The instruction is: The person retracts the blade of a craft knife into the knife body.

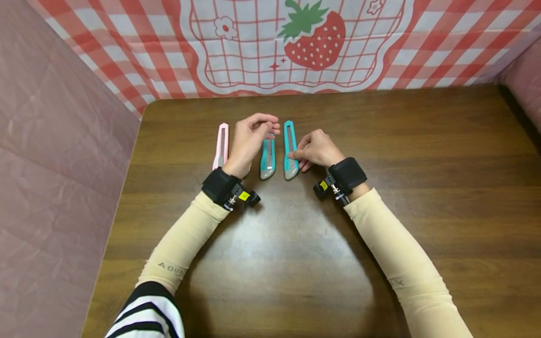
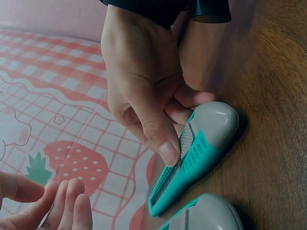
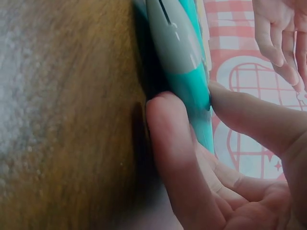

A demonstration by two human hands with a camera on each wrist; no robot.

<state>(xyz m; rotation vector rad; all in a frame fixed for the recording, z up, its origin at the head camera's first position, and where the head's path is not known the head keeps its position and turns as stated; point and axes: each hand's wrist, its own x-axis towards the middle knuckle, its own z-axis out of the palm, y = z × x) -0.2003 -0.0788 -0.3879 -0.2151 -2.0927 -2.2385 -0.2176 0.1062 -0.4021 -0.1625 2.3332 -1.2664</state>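
Note:
Two teal utility knives with grey butts lie side by side on the wooden table. My right hand (image 1: 318, 149) pinches the right-hand teal utility knife (image 1: 286, 151), its thumb on the ridged slider and its other fingers along the far side. In the left wrist view that knife (image 2: 206, 148) lies tilted, grey end toward the camera. My left hand (image 1: 249, 141) is over the table with loosely bent fingers, holding nothing, and covers part of the other teal utility knife (image 1: 267, 162). Left of that hand lies a pink utility knife (image 1: 218, 150), its lower end hidden by the wrist.
Behind the table (image 1: 422, 188) hangs a red-and-white checked cloth (image 1: 143, 42) printed with a strawberry. Pink fabric (image 1: 55, 164) borders the left side. A strapped-on camera (image 1: 251, 198) juts inward from the left wrist, and another camera (image 1: 321, 188) from the right.

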